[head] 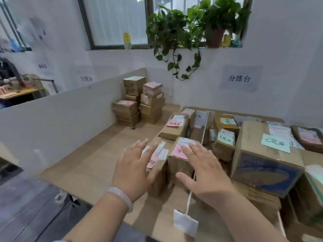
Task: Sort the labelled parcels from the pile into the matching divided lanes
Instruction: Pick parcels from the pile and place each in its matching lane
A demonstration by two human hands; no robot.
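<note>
Hovering with spread, empty fingers: left hand (pixel 135 169) over one pink-noted parcel (pixel 157 165), right hand (pixel 203 169) over its neighbour (pixel 181 159); stacked boxes (pixel 138 102) lay beyond on the desk (pixel 90 165).

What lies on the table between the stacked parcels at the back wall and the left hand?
In the head view, only bare table lies between the stacked parcels and the left hand.

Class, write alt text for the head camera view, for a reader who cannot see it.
Two open hands, left hand and right hand, reach over two small cardboard boxes with pink notes on a wooden table. Boxes with green notes sit to the right past a string divider; a stack of boxes stands behind.
</note>
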